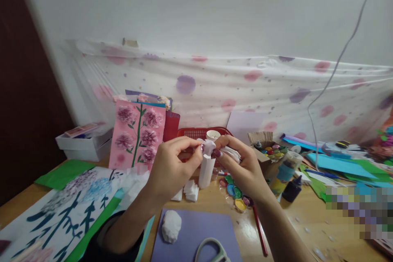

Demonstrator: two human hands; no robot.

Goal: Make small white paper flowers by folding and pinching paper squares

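The left hand [176,159] pinches a thin white paper piece [209,147] between thumb and fingertips, and the right hand [244,159] closes on a white paper bundle [231,154], its thumb and forefinger tips coming right up to the other side of the piece. The two hands are close together over the middle of the bench [245,229]; whether the right fingertips also grip the piece is too blurred to tell. Just below it a white cylinder [206,172] appears to stand upright, leaning a little; whether it touches the piece is unclear.

The piece looks like tissue: almost weightless, soft and limp, with little slip against dry skin. It should crease under a firm squeeze and tear if pulled from both sides, so a light pinch near an edge, with the other fingertips shaping it, seems best. The bundle, being layered, should be springier and is best held across its whole thickness so that no layer slides out. To the near left of the cylinder, the folded white paper stack [190,190] looks equally light and easily knocked askew; lifting it by its sides would suit.
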